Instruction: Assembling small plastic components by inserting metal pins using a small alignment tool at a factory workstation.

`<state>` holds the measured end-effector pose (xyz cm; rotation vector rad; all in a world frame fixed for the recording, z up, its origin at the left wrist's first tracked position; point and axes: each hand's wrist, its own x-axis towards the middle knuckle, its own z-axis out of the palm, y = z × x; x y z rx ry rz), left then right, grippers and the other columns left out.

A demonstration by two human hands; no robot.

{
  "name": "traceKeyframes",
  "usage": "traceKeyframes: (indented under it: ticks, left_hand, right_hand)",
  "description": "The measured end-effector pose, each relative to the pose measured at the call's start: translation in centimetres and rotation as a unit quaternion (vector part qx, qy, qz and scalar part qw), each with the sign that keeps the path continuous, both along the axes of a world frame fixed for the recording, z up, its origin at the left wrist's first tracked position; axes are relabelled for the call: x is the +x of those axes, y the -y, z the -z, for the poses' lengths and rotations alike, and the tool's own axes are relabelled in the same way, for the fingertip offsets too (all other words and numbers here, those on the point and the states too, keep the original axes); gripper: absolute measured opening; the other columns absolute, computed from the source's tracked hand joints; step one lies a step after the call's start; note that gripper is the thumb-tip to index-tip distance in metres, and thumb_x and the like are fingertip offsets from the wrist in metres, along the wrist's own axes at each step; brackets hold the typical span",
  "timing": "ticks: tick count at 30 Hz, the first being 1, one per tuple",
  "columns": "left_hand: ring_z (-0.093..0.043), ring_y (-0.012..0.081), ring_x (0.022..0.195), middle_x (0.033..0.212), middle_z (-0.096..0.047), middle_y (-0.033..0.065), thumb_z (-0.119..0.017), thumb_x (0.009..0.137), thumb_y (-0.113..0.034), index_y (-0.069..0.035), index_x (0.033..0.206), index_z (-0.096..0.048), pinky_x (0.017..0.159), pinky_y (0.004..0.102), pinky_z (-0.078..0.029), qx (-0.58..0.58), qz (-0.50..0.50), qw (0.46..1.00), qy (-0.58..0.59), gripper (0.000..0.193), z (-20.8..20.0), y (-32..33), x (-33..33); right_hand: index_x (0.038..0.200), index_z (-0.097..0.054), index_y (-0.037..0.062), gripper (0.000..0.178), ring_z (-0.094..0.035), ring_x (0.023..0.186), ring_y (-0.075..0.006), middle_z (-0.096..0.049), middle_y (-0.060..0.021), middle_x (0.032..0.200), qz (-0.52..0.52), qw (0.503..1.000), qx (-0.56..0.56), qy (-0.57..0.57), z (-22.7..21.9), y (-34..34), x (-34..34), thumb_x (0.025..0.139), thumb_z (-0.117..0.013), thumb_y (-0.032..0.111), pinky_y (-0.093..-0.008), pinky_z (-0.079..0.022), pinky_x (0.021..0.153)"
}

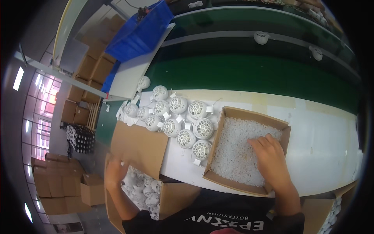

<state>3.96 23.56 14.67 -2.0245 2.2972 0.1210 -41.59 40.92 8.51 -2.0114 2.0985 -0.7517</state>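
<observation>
My right hand [269, 156] is over a shallow cardboard tray [285, 142] full of small translucent white rings [237, 150]. Its fingers are bent together close to the rings; anything between the fingertips is too small to make out. At the lower left, my left hand [116, 169] is smeared by motion beside an open carton of white slotted balls [150, 195], so its fingers cannot be read. Between the two hands, several white balls with web-like openings [202, 128] and small square tabs lie grouped on the white tabletop [319, 156].
A cardboard flap [136, 146] rises from the left carton onto the table edge. Beyond the tabletop runs a green belt [233, 70], with two white balls [261, 37] on the rail behind. A blue bin [140, 33] stands far left. Stacked cartons [58, 179] fill the left floor.
</observation>
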Motion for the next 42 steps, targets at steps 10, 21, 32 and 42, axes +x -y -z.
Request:
traceKeyframes:
  ticks: [10, 21, 32, 42]
  left_hand:
    - [-0.058, 0.0394, 0.114, 0.128, -0.056, 0.0183, -0.073, 0.080, -0.005, -0.012, 0.129, -0.060, 0.094, 0.0430, -0.050, -0.188, 0.166, 0.962, -0.109, 0.052, 6.8, 19.0, -3.9]
    - [-0.059, 0.0294, 0.112, 0.127, -0.054, 0.0108, -0.069, 0.088, -0.017, -0.021, 0.145, -0.042, 0.081, 0.0436, -0.053, 0.045, -0.095, 0.663, -0.741, 0.063, 3.2, 14.7, -6.7]
    - [-0.066, 0.0279, 0.108, 0.123, -0.059, 0.0131, -0.078, 0.080, -0.011, -0.001, 0.145, -0.042, 0.088, 0.0399, -0.055, 0.351, 0.275, 0.637, -0.629, 0.076, 1.8, 2.0, -23.9]
    - [-0.061, 0.0224, 0.108, 0.116, -0.062, 0.0144, -0.081, 0.077, -0.005, 0.001, 0.133, -0.053, 0.094, 0.0341, -0.049, 0.244, 0.448, 0.667, -0.543, 0.063, 2.7, -2.4, -29.9]
  right_hand:
    - [0.109, -0.067, 0.0027, 0.032, -0.061, 0.084, -0.0324, -0.065, -0.0142, 0.092, -0.027, 0.996, -0.039, 0.074, 0.0, 1.0, 0.5, 0.080, -0.065, -0.009, -0.0407, -0.050, 0.075]
    - [0.114, -0.068, 0.0031, 0.032, -0.066, 0.080, -0.0298, -0.066, -0.0155, 0.089, -0.020, 0.964, -0.062, 0.257, -0.4, 0.1, 0.1, 0.085, -0.064, -0.010, -0.0339, -0.052, 0.069]
    - [0.123, -0.061, -0.0023, 0.042, -0.068, 0.091, -0.0218, -0.068, -0.0141, 0.097, -0.009, 0.853, -0.214, 0.476, -0.3, 0.3, 0.3, 0.083, -0.069, -0.014, -0.0322, -0.057, 0.081]
    - [0.128, -0.055, -0.0049, 0.050, -0.067, 0.098, -0.0203, -0.065, -0.0147, 0.105, -0.005, 0.833, -0.265, 0.485, 0.3, -0.2, -0.5, 0.082, -0.069, -0.017, -0.0314, -0.057, 0.086]
